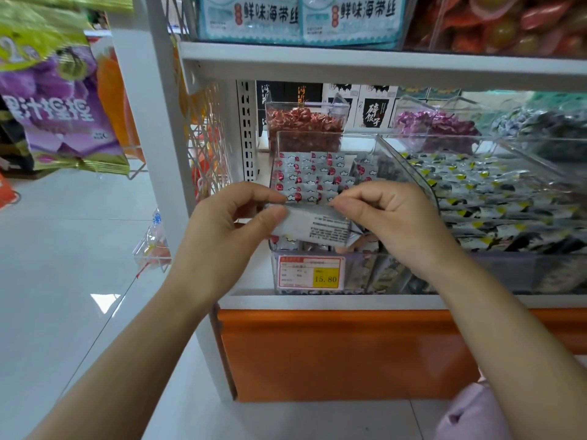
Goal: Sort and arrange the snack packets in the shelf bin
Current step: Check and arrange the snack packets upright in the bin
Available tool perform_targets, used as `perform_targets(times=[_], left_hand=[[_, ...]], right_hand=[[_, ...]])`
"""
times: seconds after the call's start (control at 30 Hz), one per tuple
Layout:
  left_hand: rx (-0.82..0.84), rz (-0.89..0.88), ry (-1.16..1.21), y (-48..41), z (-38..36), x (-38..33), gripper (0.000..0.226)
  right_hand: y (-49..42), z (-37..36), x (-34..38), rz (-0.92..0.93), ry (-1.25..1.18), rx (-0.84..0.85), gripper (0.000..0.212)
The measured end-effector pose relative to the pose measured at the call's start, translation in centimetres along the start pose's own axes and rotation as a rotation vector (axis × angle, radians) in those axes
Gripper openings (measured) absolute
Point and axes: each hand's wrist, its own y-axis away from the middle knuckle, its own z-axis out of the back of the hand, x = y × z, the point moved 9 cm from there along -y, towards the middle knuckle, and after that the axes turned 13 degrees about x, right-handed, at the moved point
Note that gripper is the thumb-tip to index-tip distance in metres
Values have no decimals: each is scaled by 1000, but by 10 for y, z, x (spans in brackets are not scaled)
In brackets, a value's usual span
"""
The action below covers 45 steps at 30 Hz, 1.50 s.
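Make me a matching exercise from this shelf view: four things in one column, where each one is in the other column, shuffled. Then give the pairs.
Things
1. packet
2. price tag
3. red candies
4. purple bag

Places
A. far left of the view
B. at the back, behind the bin
C. pinched between the left hand and the right hand
D. on the front wall of the bin

Pairs: 1-C, 2-D, 3-B, 4-A
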Motion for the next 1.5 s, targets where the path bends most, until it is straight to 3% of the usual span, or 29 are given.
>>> perform_targets(times=[0.17, 0.23, 0.3, 0.47, 0.57, 0.63, 0.7, 0.83, 1.0, 1.07, 1.13, 1.27, 1.37, 1.5], left_hand=[[-181, 28, 150, -6, 11, 8, 11], [-203, 40, 191, -7, 11, 12, 11], [-187, 40, 158, -9, 7, 12, 13], [-139, -22, -193, -15, 3, 2, 23], [33, -53, -484, -24, -7, 4, 39], [151, -27, -499, -24, -16, 15, 43], [200, 2, -424, -21, -20, 23, 46], [207, 47, -292, -23, -17, 32, 44], [202, 88, -259, -23, -11, 40, 42], [192, 105, -260, -22, -9, 43, 42], [179, 113, -279, -23, -6, 44, 43], [164, 109, -274, -23, -5, 42, 42], [159, 99, -267, -24, -6, 39, 41], [151, 87, -235, -25, -6, 36, 39]], right_hand=[[-2, -4, -5, 54, -328, 24, 37], [-3, -3, -4, 75, -261, -21, 47], [-3, -2, -1, 95, -133, -102, 43], [-3, 10, -1, 53, 32, -305, 27], [-8, 20, -2, -7, 170, -375, 27], [-17, 16, 0, -20, 274, -326, 24], [-26, 6, -1, -44, 410, -264, 33], [-43, -22, -4, -58, 637, -140, 29], [-55, -53, -19, -103, 932, 162, 22], [-57, -54, -27, -146, 926, 265, 21], [-62, -46, -31, -195, 810, 270, 26], [-73, -21, -24, -153, 568, 84, 26], [-84, -18, -25, -147, 759, 61, 17], [-97, -39, -33, -192, 1085, 211, 16]])
